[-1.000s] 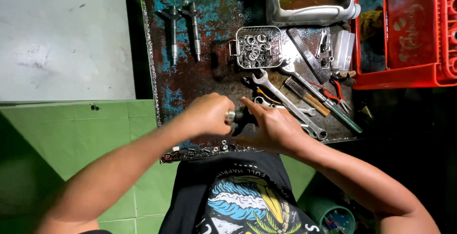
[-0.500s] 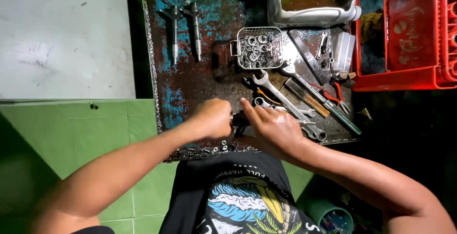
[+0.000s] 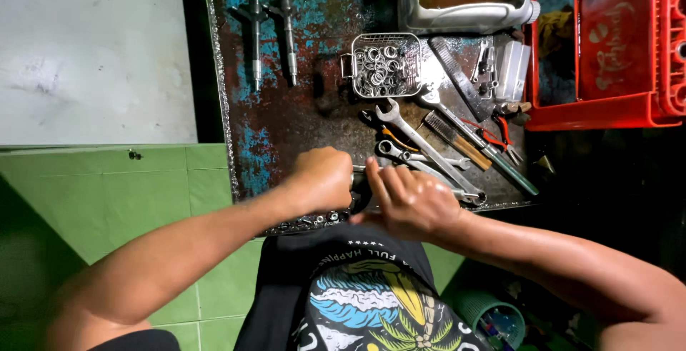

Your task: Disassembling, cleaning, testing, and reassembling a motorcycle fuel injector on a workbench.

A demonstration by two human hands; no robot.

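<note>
1. At the table's [image 3: 286, 115] near edge, both hands close on a small dark part [image 3: 359, 195]: left hand [image 3: 325, 178] fisted around it, right hand [image 3: 407, 197] clamped beside.
2. Greasy fingers could slip, I'd guess, dropping it onto the green tiles [image 3: 143, 194].
3. Rusty, blue-flecked metal carries wrenches [image 3: 421, 144] and a wire basket [image 3: 386, 65].
</note>
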